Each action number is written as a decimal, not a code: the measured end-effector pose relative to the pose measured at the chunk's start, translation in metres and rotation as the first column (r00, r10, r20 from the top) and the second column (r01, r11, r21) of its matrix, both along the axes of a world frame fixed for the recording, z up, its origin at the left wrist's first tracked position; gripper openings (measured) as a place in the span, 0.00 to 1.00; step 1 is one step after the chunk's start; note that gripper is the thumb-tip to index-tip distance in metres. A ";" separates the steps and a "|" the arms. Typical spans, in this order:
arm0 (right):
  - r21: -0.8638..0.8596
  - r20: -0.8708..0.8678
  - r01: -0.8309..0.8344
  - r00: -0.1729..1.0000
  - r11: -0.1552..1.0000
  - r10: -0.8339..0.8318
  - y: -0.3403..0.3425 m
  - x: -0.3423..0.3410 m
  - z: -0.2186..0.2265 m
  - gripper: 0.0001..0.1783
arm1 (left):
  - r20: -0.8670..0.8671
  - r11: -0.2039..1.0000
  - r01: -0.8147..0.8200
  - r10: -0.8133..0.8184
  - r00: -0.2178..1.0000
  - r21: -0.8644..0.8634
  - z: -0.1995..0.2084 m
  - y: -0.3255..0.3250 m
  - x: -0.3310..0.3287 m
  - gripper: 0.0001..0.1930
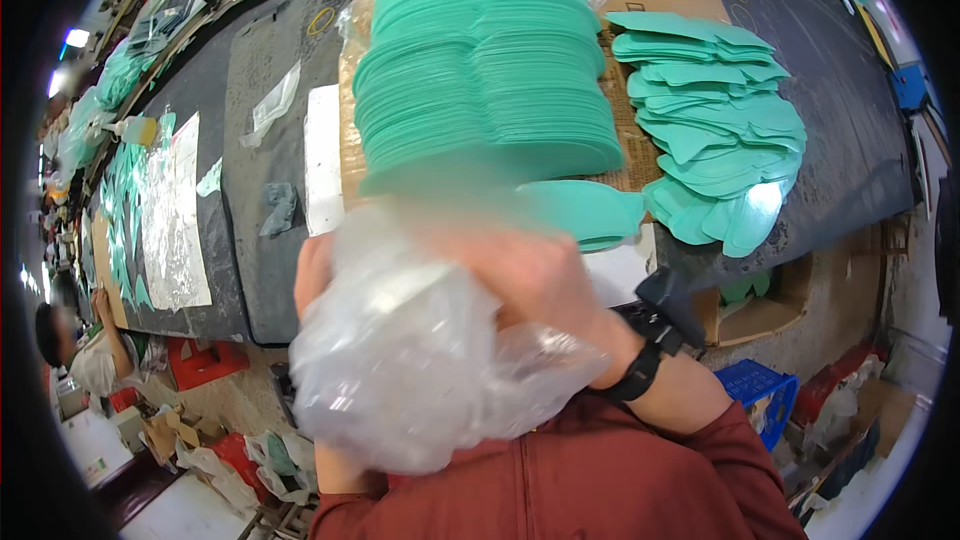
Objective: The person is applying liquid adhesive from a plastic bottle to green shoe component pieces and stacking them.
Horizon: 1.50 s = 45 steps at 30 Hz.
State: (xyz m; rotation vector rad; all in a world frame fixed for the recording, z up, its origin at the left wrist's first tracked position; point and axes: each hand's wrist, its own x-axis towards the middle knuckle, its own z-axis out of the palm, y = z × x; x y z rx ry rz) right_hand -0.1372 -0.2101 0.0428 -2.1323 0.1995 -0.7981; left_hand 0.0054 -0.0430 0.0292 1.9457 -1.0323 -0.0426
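Head view, left to right: a co-worker's arm [118, 340] reaches to the far end of a dark table [270, 280], where green scraps [120, 215] lie beside a pale sheet [180, 210]. Nearer the middle, my left hand [312, 275] shows only in part at the edge of a clear plastic bag [400, 360], which hides most of its fingers; I cannot tell how they close. The bag hangs bunched between my hands, in front of my chest at the table's near side. I judge it light, limp and slippery, its thin film apt to cling or tear, and best taken by the rim with flat fingers.

Beyond it rises a tall double stack [480, 80] of green flat pieces on cardboard. They look thin, light and bendable, likely to slide on one another; I would take a small bundle by both long edges, keeping it level. My right hand [530, 275] is bent over the bag's upper side, its fingertips too blurred to say whether they pinch the film or lie spread against it. Just past it sits a low green bundle [595, 208]. Farther right, a loose green pile [715, 130] fans out unevenly, looking easier to topple and calling for support from underneath.
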 end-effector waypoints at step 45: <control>0.070 0.222 0.138 0.963 0.988 -0.150 -0.011 0.009 -0.022 0.23 | -0.661 0.963 0.197 -0.269 0.701 -0.183 -0.066 0.008 0.021 0.28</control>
